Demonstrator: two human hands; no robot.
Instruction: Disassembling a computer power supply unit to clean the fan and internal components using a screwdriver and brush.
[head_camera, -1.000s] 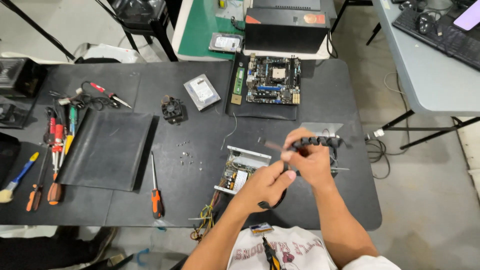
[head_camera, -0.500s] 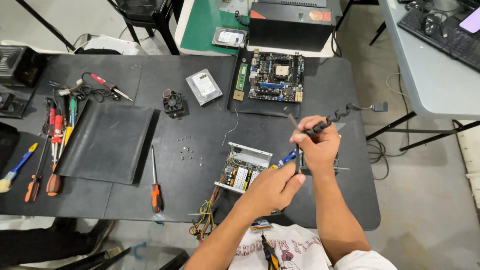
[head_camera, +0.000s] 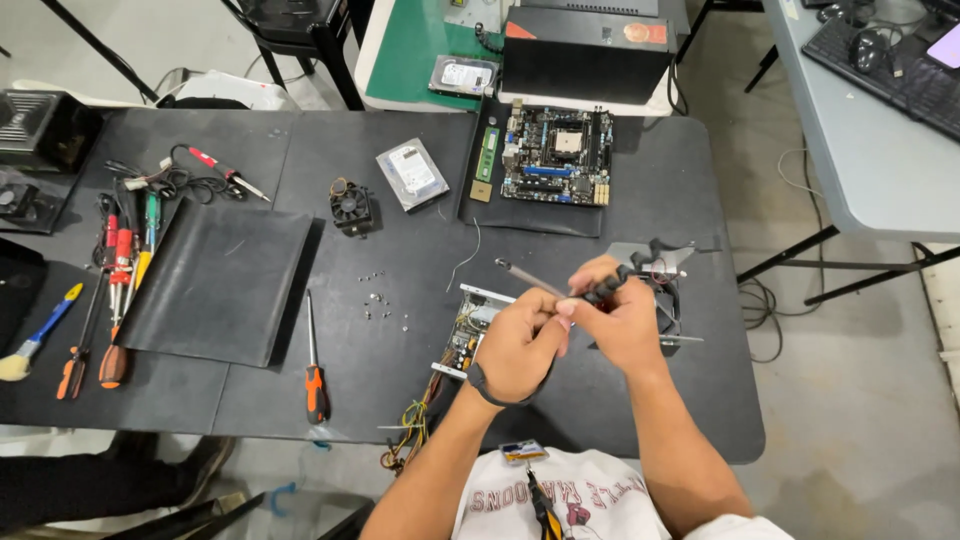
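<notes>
Your two hands meet just above the near right part of the black table (head_camera: 620, 400). Your left hand (head_camera: 520, 345) is curled, fingers pinched at the base of one screwdriver (head_camera: 570, 288). Your right hand (head_camera: 625, 320) is wrapped tight around its black handle. The thin shaft points up and left, tip in the air over the table.

Directly under your hands lies one opened power supply unit (head_camera: 470, 330), its metal case tilted, circuit board showing inside and a bundle of coloured wires (head_camera: 415, 425) spilling over the near edge. Just right of your right hand sits one fan in a metal frame (head_camera: 668, 290), partly hidden.

Near the near edge, left of the unit, lies one orange-handled screwdriver (head_camera: 313, 360). A scatter of small screws (head_camera: 378, 298) sits mid-table; they are too small to count surely. Left of them lies one black mat (head_camera: 220, 280). At the left edge lies a row of hand tools (head_camera: 115, 290) and one brush (head_camera: 35, 335).

Farther on: one small black fan (head_camera: 350, 205), one hard drive (head_camera: 412, 173), and one motherboard (head_camera: 555, 155) at the far edge with one green memory stick (head_camera: 486, 155) beside it. Beyond the table, a second hard drive (head_camera: 465, 75) lies on a green surface next to one black computer case (head_camera: 585, 50).
</notes>
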